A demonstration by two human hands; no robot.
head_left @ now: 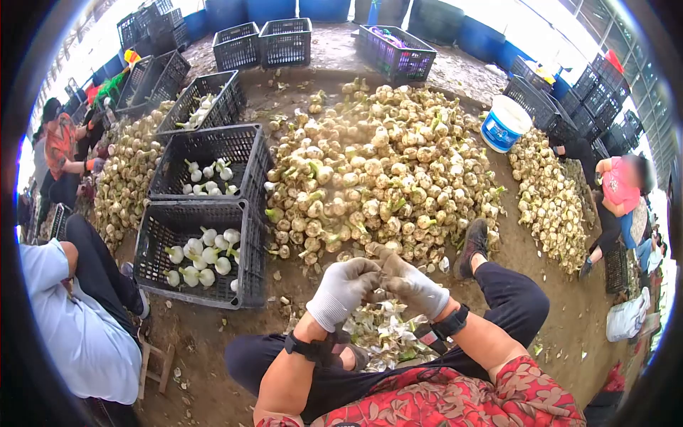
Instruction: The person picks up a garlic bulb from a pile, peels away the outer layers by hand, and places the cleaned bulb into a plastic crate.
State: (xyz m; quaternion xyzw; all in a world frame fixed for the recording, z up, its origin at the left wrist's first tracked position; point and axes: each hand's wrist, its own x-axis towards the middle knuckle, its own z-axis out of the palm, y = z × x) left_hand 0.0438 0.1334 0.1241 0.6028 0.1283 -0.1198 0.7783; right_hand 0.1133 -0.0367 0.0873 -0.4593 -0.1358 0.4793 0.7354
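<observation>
My left hand (344, 290), in a pale grey work glove, is closed with its fingertips together. Close against it, my right hand (413, 285), in a dirtier glove, is closed too. The fingers meet in front of me, and whatever they hold is hidden or too small to make out. Just beyond them lies a large heap of garlic bulbs (384, 171) with soil on their skins. Below my hands, peeled garlic skins (388, 334) are piled on the ground between my legs.
To my left, a near black crate (142, 256) and a second black crate (158, 167) hold cleaned white bulbs. A white-and-blue bucket (506, 124) stands beyond the heap at right. A person in a light shirt (85, 320) sits close at left; other people work farther away.
</observation>
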